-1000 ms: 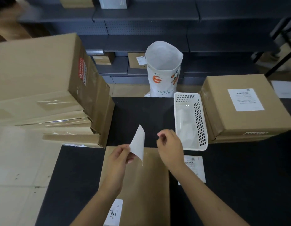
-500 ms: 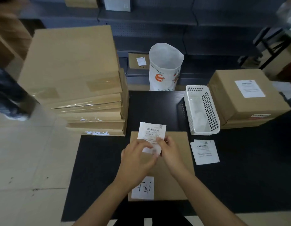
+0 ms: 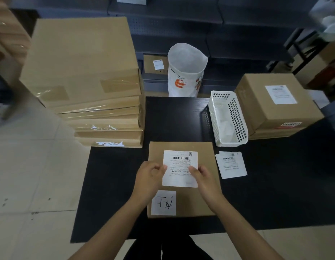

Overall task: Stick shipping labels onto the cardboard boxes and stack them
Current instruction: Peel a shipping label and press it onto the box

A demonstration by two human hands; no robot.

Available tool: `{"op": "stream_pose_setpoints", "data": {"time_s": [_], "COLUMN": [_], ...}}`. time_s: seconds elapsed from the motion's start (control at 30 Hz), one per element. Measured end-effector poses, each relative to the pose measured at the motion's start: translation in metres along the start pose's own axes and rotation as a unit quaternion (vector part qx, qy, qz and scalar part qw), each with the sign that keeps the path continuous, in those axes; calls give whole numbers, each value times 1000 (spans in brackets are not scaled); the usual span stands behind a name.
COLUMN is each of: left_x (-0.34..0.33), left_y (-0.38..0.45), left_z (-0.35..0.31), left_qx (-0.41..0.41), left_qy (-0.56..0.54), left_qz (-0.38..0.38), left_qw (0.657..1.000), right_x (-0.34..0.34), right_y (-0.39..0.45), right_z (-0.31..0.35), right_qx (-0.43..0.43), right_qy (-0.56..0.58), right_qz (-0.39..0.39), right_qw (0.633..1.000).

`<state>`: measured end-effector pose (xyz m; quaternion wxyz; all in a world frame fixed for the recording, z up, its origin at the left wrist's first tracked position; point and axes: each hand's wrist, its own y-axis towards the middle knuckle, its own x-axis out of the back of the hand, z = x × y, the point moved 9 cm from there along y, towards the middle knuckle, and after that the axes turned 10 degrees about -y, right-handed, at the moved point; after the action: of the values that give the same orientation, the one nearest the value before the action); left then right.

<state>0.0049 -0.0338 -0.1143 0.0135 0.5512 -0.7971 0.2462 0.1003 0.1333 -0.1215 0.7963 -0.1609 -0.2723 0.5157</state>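
While the label (image 3: 180,168) lies over the top half of the flat box (image 3: 206,199) on the black mat (image 3: 114,184), the left hand (image 3: 148,180) pinches its left edge and the right hand (image 3: 203,178) pinches its right edge, likely to keep it straight before it gets pressed down. A small white note (image 3: 163,203) sits just below it. A few more labels (image 3: 230,164) wait beside the box, near the white basket (image 3: 228,119). Plain boxes (image 3: 84,72) are piled on the left, and a labeled box (image 3: 275,107) sits on the right.
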Motion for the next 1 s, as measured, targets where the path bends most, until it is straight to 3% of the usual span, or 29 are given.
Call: {"op": "stream_pose_setpoints", "data": {"time_s": [0.17,0.4,1.0], "left_x": [-15,-30,-39], "left_y": [10,17,25], "left_z": [8,11,20], "left_qx": [-39,-58,-136], "left_qy": [97,249,341], "left_qz": [-34,-51,-79], "left_qw": [994,966,927], "right_x": [15,25,19], "right_y": [19,43,58], "right_z": [-13,-17,-18], "right_qx": [0,33,109], "right_qy": [-149,-336,-446], "right_qz": [-47,-82,-92], "right_qw": [988,938,884]}}
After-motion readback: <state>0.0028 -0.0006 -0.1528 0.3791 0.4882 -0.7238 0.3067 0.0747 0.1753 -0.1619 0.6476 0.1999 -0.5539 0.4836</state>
